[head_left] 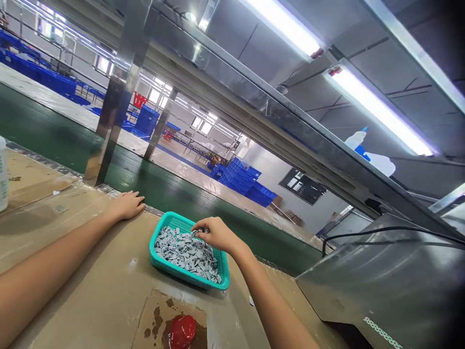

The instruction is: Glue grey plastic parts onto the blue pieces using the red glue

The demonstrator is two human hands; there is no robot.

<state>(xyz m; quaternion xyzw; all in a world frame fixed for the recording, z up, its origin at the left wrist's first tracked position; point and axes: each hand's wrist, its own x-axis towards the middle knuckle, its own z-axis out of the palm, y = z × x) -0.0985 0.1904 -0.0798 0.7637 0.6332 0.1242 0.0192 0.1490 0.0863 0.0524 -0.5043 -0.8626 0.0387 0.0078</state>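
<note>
A green plastic basket (189, 277) sits on the brown-covered table, filled with a loose heap of small grey flat pieces (185, 252). My right hand (217, 233) reaches over the basket's far right side. Its thumb and fingers are pinched together on a small grey piece, just above the heap; the fingers partly hide it. My left hand (129, 205) lies palm down on the table near its far edge, left of the basket, fingers stretched out and holding nothing.
A red lump (182, 331) lies on stained cardboard (145, 320) in front of the basket. Beyond the table edge runs a green conveyor belt (163, 189). A metal post (116, 106) stands at left, a metal box (385, 281) at right, and a white bottle (3, 174) at far left.
</note>
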